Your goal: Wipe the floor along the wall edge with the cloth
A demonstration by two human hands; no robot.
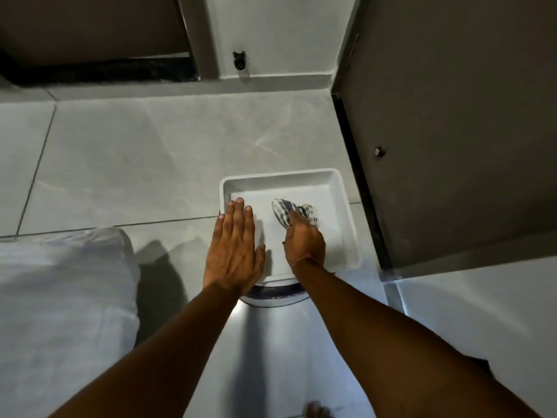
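Just right of the frame's centre a white square tray (340, 206) with a raised rim sits on top of a round white thing with a dark band (272, 294), of which only a curved edge shows below the tray. The right hand (304, 239) reaches into the tray and its fingers (294, 220) are closed on a striped cloth (286, 211), white with dark stripes, bunched and lying on the tray's flat bottom toward its right half. The left hand (233, 251) is spread flat with fingers straight and together, thumb out, holding nothing; it lies over the tray's left rim, the fingertips reaching the tray's inner left edge. A thin reddish band circles the right wrist (307, 262). The floor (135, 161) of pale grey tiles with dark joints fills the middle of the frame, and faint curved smears show on it above the tray. Along the top runs a white wall (271, 31) with a low skirting, and a small dark fitting (239, 60) is fixed near its foot. A dark panel (452, 131) stands on the right of the frame with a small round knob on it. At lower left lies white bedding (60, 297). Toes (315, 410) show at the bottom edge.
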